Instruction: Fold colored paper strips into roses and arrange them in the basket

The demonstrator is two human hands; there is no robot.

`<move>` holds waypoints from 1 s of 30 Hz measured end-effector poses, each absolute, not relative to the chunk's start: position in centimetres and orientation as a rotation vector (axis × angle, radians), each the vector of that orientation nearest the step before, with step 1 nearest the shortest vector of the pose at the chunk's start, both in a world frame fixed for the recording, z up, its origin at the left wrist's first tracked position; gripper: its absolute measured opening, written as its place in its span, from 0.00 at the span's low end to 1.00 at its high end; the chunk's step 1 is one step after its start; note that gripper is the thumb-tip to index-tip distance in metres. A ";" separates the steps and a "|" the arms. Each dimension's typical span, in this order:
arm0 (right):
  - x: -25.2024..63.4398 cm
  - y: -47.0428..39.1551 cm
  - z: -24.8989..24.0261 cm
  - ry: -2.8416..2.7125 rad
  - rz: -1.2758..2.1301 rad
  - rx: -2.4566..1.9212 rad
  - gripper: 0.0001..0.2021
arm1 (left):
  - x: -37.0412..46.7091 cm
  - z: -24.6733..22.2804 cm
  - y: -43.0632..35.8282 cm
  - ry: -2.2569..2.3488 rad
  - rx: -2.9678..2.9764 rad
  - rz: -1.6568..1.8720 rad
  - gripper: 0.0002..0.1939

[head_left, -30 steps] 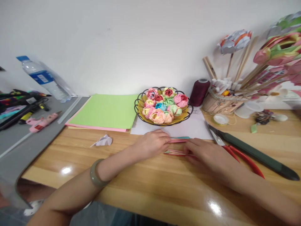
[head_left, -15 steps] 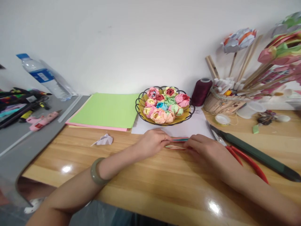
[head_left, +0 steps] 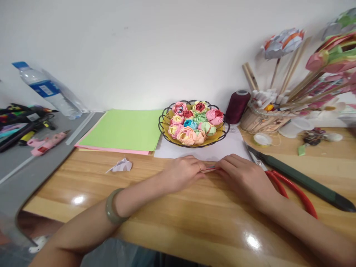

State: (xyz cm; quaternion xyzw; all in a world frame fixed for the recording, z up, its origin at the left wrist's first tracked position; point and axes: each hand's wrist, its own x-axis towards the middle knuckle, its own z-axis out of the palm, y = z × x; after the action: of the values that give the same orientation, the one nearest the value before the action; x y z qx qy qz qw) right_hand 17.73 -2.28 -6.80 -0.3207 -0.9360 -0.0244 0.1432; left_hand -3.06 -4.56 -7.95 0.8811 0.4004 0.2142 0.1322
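Between my two hands, just above the wooden table, is a thin stack of folded coloured paper, seen edge-on. My left hand has its fingers closed on the stack's left end. The right end is pinched by my right hand, whose fingers hide much of it. Directly beyond the hands stands a yellow basket with a black looped rim, filled with several paper flowers. Red-handled scissors lie beside my right hand. A crumpled pale paper piece rests left of my left hand.
Green paper sheets lie at the back left. A maroon thread spool and a holder of sticks stand at the right rear. Beside the scissors is a long dark green tool. A water bottle leans at left.
My hands have come closer together. The two separate bundles of folded paper seen between them before now show as one thin stack. The view has shifted slightly.
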 end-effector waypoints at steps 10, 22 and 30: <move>17.0 -2.4 -6.8 -2.815 -0.257 -0.890 0.16 | -3.4 -9.4 -4.0 1.223 2.681 0.763 0.13; 17.0 -2.7 -6.9 -2.819 -0.330 -0.772 0.16 | -2.8 -9.1 -5.6 1.207 3.105 0.580 0.14; 18.0 -1.2 -6.5 -2.795 0.066 -0.789 0.17 | -3.4 -9.0 -4.8 1.075 2.946 0.871 0.13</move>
State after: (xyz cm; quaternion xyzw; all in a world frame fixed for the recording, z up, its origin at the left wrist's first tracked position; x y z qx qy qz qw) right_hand 18.01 -1.17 -6.51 -0.2697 -0.9554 0.0226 0.1182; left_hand -3.42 -4.84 -8.97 0.9036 0.3299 0.2672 -0.0564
